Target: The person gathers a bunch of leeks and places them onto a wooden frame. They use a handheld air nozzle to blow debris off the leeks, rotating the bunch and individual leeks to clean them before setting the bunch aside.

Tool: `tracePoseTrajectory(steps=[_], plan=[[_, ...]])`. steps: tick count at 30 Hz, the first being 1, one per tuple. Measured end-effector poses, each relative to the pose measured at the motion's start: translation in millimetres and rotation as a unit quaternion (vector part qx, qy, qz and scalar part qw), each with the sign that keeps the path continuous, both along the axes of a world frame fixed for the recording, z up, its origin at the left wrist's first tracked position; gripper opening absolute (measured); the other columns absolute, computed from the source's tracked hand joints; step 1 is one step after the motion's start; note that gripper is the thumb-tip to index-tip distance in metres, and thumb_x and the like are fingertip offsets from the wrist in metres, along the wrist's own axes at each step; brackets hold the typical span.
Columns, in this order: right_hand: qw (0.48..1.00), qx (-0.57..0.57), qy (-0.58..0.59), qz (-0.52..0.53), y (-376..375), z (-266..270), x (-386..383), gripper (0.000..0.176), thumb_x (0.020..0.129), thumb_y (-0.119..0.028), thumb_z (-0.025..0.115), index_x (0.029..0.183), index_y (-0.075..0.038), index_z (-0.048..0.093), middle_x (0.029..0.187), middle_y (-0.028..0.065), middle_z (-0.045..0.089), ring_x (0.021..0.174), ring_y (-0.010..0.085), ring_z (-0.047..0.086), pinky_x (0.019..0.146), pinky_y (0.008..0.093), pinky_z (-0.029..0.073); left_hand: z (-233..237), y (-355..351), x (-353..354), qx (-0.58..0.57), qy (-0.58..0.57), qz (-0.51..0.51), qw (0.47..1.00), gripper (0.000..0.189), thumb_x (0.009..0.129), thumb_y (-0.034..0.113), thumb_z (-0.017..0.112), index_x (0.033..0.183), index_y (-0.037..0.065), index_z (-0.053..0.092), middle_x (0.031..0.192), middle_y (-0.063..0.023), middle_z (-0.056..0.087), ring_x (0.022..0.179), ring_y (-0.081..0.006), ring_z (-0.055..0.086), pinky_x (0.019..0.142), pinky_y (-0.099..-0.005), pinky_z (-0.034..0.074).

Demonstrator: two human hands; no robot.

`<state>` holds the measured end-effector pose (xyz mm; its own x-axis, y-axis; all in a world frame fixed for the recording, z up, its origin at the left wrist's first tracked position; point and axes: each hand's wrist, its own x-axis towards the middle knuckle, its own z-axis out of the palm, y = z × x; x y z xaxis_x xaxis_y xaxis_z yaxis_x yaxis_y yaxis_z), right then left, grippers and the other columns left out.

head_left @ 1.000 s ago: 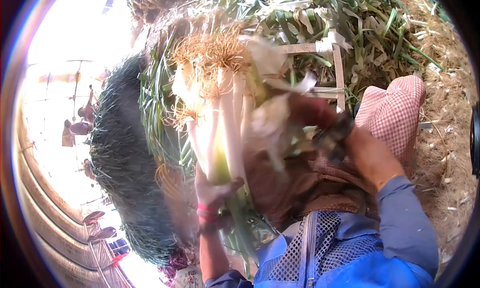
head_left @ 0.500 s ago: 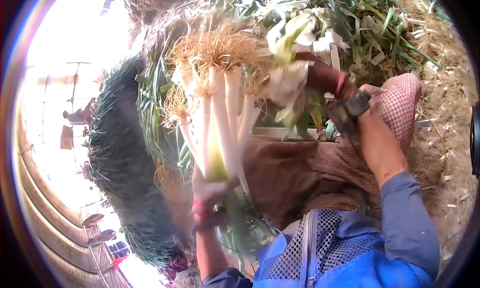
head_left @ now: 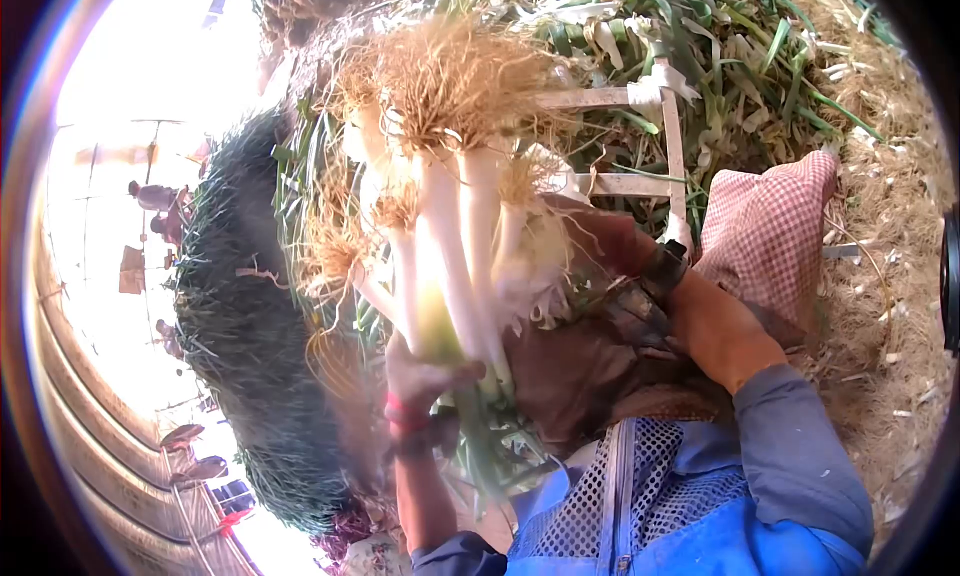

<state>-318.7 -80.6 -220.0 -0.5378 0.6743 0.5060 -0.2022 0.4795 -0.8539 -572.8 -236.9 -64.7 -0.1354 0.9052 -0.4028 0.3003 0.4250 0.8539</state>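
A bunch of leeks (head_left: 452, 246) stands in front of me, white stems upright with shaggy brown roots on top. My left hand (head_left: 425, 376), in a glove with a red cuff, is closed around the lower stems where they turn green. The green leaves (head_left: 485, 446) hang beneath that fist. My right hand (head_left: 605, 238), in a dark red glove, is at the right side of the bunch. Its fingers are smeared by motion and partly hidden, beside blurred pale stems or peelings. A watch-like dark band (head_left: 667, 266) circles the right wrist.
A large stack of green leaves (head_left: 250, 326) rises at left. Discarded leek leaves (head_left: 730, 86) pile up at the back right, behind a pale wooden frame (head_left: 672, 141). Checked cloth (head_left: 765, 221) covers my knee. Root scraps (head_left: 880, 376) litter the ground. Other people (head_left: 160, 198) are far left.
My right hand has moved left and down to the bunch; the pale leaves beside it have left their earlier place. The bunch has come slightly closer, still in my left hand.
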Motion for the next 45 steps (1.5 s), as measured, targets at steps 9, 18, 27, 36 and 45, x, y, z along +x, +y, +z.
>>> tracePoseTrajectory(steps=[9,18,27,36,45], plan=[[0.99,0.044,-0.028,-0.131,9,-8,-40,0.04,0.092,-0.011,0.068,0.132,-0.004,0.064,0.128,0.0154,0.062,0.125,0.0345,0.057,0.108,0.0435,0.046,-1,1,10,0.086,-0.035,0.032,0.995,0.045,0.069,-0.002,0.083,0.111,-0.006,0.068,0.093,-0.01,0.075,0.08,-0.0187,0.074,0.073,-0.0315,0.063],[0.921,0.225,-0.219,-0.231,9,22,-32,0.027,0.082,-0.016,0.073,0.109,-0.011,0.075,0.104,0.0094,0.071,0.112,0.0333,0.063,0.096,0.0467,0.05,-5,3,14,0.123,0.014,0.035,0.992,0.05,0.073,-0.002,0.087,0.118,-0.006,0.064,0.093,-0.0099,0.075,0.08,-0.019,0.074,0.073,-0.032,0.063],[0.953,0.082,-0.232,-0.178,6,-56,-37,0.01,0.075,-0.013,0.074,0.083,-0.008,0.077,0.095,0.0148,0.076,0.1,0.0372,0.07,0.091,0.0519,0.052,0,-1,23,0.085,0.004,0.006,0.996,0.074,0.066,-0.002,0.095,0.134,-0.005,0.065,0.114,-0.0089,0.076,0.099,-0.0173,0.073,0.087,-0.0336,0.063],[0.863,-0.128,-0.427,-0.239,2,-63,27,0.027,0.097,-0.025,0.059,0.101,-0.004,0.074,0.105,0.025,0.075,0.097,0.0413,0.074,0.086,0.0506,0.059,-11,-3,24,0.073,-0.024,-0.012,0.997,0.095,0.063,0.006,0.102,0.146,-0.004,0.057,0.129,-0.0117,0.074,0.116,-0.0207,0.07,0.102,-0.0363,0.058],[0.798,-0.007,-0.57,-0.195,66,24,152,0.05,0.097,-0.043,0.064,0.125,-0.001,0.064,0.12,0.0251,0.072,0.108,0.0369,0.073,0.093,0.0467,0.059,11,3,46,0.149,0.275,-0.107,0.944,0.092,0.064,0.01,0.1,0.146,0.0,0.058,0.125,-0.0175,0.075,0.105,-0.0248,0.076,0.095,-0.0387,0.062]])
